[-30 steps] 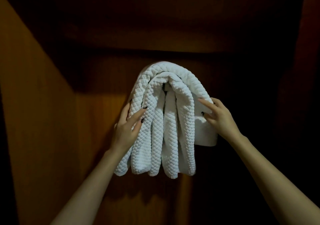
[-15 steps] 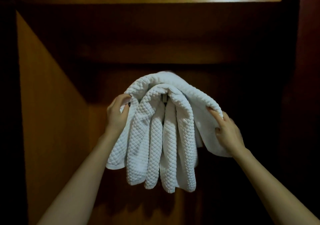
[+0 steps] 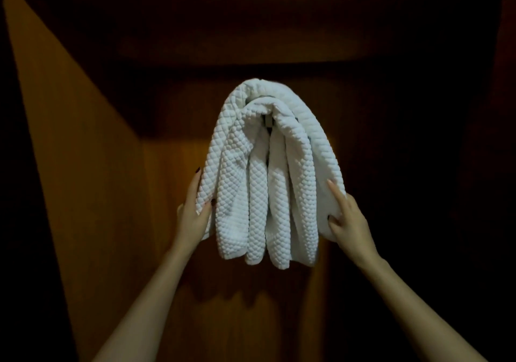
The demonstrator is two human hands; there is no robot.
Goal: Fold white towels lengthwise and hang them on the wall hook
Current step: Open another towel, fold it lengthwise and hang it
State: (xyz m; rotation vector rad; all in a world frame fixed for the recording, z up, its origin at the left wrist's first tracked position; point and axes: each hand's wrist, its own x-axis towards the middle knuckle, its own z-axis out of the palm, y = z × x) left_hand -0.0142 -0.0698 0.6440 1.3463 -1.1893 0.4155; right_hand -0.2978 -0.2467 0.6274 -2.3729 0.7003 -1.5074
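White waffle-textured towels (image 3: 268, 172) hang in folded loops over a small wall hook (image 3: 267, 120), which shows only as a dark bit between the folds. My left hand (image 3: 192, 216) holds the lower left edge of the outer towel, thumb in front and fingers behind the cloth. My right hand (image 3: 347, 218) is at the lower right edge, index finger stretched up along the fabric and thumb pinching the smooth hem.
The towels hang inside a dim wooden closet, with a lit side panel (image 3: 83, 152) on the left, a back panel (image 3: 173, 250) behind and a dark shelf underside (image 3: 251, 40) above. The right side lies in deep shadow.
Both hands have slid down the towel's sides from near the top to its lower edges. The outer towel now hangs closer and straighter. The view has tilted, and the shelf edge is out of sight.
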